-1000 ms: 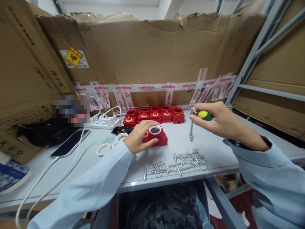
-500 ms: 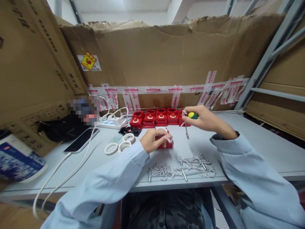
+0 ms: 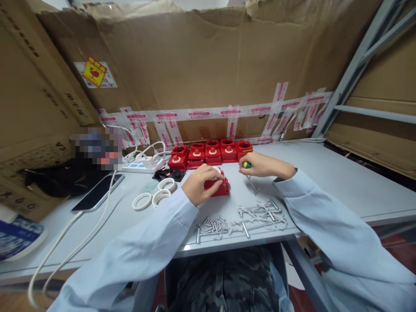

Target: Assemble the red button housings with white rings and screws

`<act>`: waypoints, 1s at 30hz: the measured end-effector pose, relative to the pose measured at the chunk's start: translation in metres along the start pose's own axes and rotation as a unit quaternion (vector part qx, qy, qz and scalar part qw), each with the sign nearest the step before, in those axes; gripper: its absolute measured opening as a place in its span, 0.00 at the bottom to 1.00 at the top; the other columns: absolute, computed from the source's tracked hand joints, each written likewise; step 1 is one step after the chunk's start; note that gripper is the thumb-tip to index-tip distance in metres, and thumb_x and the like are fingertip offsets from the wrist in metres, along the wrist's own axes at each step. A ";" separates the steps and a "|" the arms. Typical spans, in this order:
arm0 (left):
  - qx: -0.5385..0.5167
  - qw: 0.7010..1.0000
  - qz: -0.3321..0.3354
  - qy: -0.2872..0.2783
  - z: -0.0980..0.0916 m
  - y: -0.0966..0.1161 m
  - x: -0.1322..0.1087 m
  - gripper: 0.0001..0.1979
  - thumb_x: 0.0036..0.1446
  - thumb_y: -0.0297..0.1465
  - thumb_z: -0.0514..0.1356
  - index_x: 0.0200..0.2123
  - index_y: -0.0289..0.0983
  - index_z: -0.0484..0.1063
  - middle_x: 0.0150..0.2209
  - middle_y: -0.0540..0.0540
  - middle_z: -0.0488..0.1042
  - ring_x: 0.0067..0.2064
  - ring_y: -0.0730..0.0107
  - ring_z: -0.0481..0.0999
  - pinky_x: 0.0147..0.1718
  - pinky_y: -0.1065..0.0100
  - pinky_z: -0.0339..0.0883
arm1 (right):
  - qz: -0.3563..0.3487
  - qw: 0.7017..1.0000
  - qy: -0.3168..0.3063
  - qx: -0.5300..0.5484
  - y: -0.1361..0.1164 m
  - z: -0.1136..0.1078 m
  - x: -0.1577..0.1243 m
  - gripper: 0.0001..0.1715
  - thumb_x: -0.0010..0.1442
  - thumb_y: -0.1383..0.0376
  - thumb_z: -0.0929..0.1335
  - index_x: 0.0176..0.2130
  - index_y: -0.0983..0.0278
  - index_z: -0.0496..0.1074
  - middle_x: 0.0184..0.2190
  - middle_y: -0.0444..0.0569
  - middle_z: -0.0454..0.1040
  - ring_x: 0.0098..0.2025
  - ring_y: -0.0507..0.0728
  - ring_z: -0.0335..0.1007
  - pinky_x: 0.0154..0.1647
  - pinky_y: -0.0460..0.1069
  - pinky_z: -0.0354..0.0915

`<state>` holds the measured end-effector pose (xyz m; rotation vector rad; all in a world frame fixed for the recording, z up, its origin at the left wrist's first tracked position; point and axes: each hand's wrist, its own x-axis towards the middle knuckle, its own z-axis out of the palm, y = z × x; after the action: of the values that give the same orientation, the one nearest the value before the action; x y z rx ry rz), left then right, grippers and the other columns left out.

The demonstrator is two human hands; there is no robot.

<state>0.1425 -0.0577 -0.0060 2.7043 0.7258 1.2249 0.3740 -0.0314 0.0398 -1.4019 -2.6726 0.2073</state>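
Observation:
My left hand [image 3: 200,183] rests over a red plastic box [image 3: 222,188], thumb along its near side and fingers across its top, steadying it on the table. A white ring shows on the box's top, partly under the fingers. My right hand [image 3: 264,165], to the right and slightly farther back, is closed around a screwdriver with a green-and-yellow handle [image 3: 247,165]. A thin metal rod with a T-shaped end [image 3: 253,186] hangs below the same fingers. Near the front edge lie a pile of short metal pins [image 3: 214,225] and several T-shaped metal rods with white cords [image 3: 261,215].
Several red boxes [image 3: 212,151] stand in a row at the back. White rings [image 3: 142,201] and black parts [image 3: 169,174] lie left of my left hand. Farther left are a power strip [image 3: 143,164], a phone [image 3: 97,193] and white cables. A cardboard wall [image 3: 201,65] closes the back.
The view has tipped down and shifted. My right hand has lowered toward the table with the screwdriver and rod. My left fingers have spread from a white cord to lie across the red box.

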 end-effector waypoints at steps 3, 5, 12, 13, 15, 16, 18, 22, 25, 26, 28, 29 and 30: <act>0.019 1.000 0.013 -0.005 -0.002 -0.005 0.001 0.06 0.57 0.27 0.57 0.36 0.36 0.74 0.34 0.44 0.76 0.36 0.66 0.71 0.37 0.62 0.67 | -0.006 0.999 -0.026 0.031 0.000 0.004 0.003 0.12 0.55 0.63 0.65 0.33 0.68 0.75 0.31 0.52 0.77 0.31 0.54 0.70 0.33 0.46 0.60; 0.032 0.999 0.011 -0.008 -0.003 -0.007 0.001 0.06 0.57 0.28 0.56 0.35 0.36 0.74 0.34 0.44 0.76 0.36 0.65 0.71 0.38 0.61 0.67 | -0.001 0.998 -0.037 0.046 0.001 0.005 0.005 0.11 0.54 0.64 0.66 0.34 0.68 0.75 0.32 0.52 0.78 0.33 0.54 0.71 0.35 0.46 0.61; 0.138 0.979 -0.094 -0.118 -0.014 -0.023 -0.004 0.22 0.53 0.42 0.61 0.50 0.41 0.67 0.50 0.41 0.70 0.51 0.53 0.68 0.45 0.52 0.61 | 0.130 0.991 0.014 -0.020 0.043 0.003 0.004 0.14 0.44 0.64 0.71 0.35 0.67 0.76 0.33 0.54 0.77 0.36 0.59 0.71 0.33 0.48 0.61; 0.142 0.972 -0.114 -0.148 -0.015 -0.027 -0.006 0.29 0.50 0.45 0.62 0.54 0.42 0.63 0.53 0.40 0.68 0.53 0.51 0.67 0.46 0.50 0.61 | 0.137 0.990 -0.004 -0.013 0.049 0.005 0.004 0.16 0.42 0.64 0.72 0.35 0.67 0.76 0.32 0.54 0.77 0.34 0.59 0.71 0.30 0.48 0.61; 0.136 0.959 -0.151 -0.199 -0.016 -0.035 -0.009 0.39 0.46 0.47 0.64 0.59 0.42 0.56 0.56 0.38 0.66 0.56 0.47 0.66 0.47 0.49 0.60 | 0.142 0.989 -0.039 0.007 0.057 0.011 0.006 0.16 0.40 0.64 0.73 0.33 0.66 0.77 0.30 0.51 0.77 0.30 0.57 0.71 0.27 0.47 0.61; 0.127 0.954 -0.167 -0.215 -0.016 -0.039 -0.010 0.42 0.44 0.47 0.65 0.60 0.42 0.53 0.56 0.38 0.67 0.56 0.47 0.66 0.47 0.50 0.61 | 0.141 0.989 -0.050 0.016 0.060 0.015 0.008 0.14 0.40 0.64 0.73 0.32 0.66 0.77 0.28 0.50 0.77 0.29 0.56 0.71 0.26 0.46 0.60; 0.105 0.949 -0.186 -0.231 -0.015 -0.044 -0.012 0.44 0.43 0.47 0.65 0.60 0.41 0.53 0.54 0.38 0.69 0.54 0.48 0.70 0.47 0.53 0.62 | 0.133 0.989 -0.056 0.032 0.063 0.020 0.011 0.08 0.42 0.67 0.71 0.28 0.66 0.76 0.26 0.48 0.77 0.28 0.54 0.71 0.26 0.45 0.60; 0.085 0.952 -0.186 -0.227 -0.015 -0.045 -0.010 0.40 0.42 0.46 0.65 0.57 0.40 0.58 0.51 0.39 0.73 0.49 0.51 0.74 0.45 0.58 0.65 | 0.110 0.992 -0.026 0.051 0.063 0.020 0.013 0.02 0.42 0.69 0.70 0.23 0.67 0.73 0.22 0.48 0.76 0.27 0.54 0.71 0.28 0.45 0.61; 0.099 0.954 -0.177 -0.220 -0.019 -0.044 -0.009 0.38 0.42 0.46 0.66 0.56 0.41 0.59 0.50 0.40 0.73 0.49 0.50 0.74 0.45 0.56 0.64 | 0.093 0.993 0.017 0.072 0.056 0.013 0.011 0.03 0.44 0.69 0.68 0.25 0.67 0.73 0.22 0.47 0.76 0.26 0.53 0.70 0.28 0.45 0.62; 0.105 0.956 -0.172 -0.213 -0.021 -0.044 -0.008 0.38 0.42 0.46 0.66 0.56 0.41 0.60 0.50 0.40 0.73 0.50 0.50 0.73 0.46 0.55 0.64 | 0.083 0.993 0.035 0.082 0.052 0.011 0.010 0.04 0.45 0.68 0.68 0.26 0.67 0.73 0.22 0.47 0.76 0.25 0.52 0.70 0.29 0.45 0.62; 0.112 0.960 -0.163 -0.196 -0.026 -0.045 -0.007 0.39 0.40 0.46 0.67 0.55 0.41 0.61 0.51 0.40 0.72 0.51 0.49 0.72 0.48 0.53 0.62 | 0.060 0.991 0.072 0.101 0.042 0.008 0.008 0.05 0.47 0.66 0.67 0.27 0.66 0.73 0.24 0.47 0.76 0.27 0.52 0.71 0.31 0.45 0.63; 0.113 0.962 -0.161 -0.187 -0.029 -0.046 -0.007 0.39 0.40 0.46 0.67 0.55 0.41 0.61 0.51 0.39 0.72 0.52 0.49 0.71 0.49 0.52 0.62 | 0.046 0.989 0.090 0.110 0.037 0.006 0.007 0.06 0.48 0.65 0.67 0.28 0.66 0.73 0.26 0.47 0.77 0.29 0.52 0.71 0.33 0.45 0.64; 0.110 0.965 -0.161 -0.177 -0.032 -0.047 -0.007 0.39 0.39 0.46 0.67 0.54 0.41 0.62 0.52 0.39 0.72 0.52 0.49 0.71 0.49 0.52 0.62 | 0.032 0.986 0.106 0.121 0.032 0.005 0.007 0.07 0.48 0.64 0.68 0.28 0.66 0.73 0.27 0.47 0.77 0.30 0.52 0.71 0.34 0.45 0.64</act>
<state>0.0972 -0.0233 -0.0012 2.7099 1.2415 0.6004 0.3948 -0.0086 0.0292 -1.3514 -2.3433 0.3543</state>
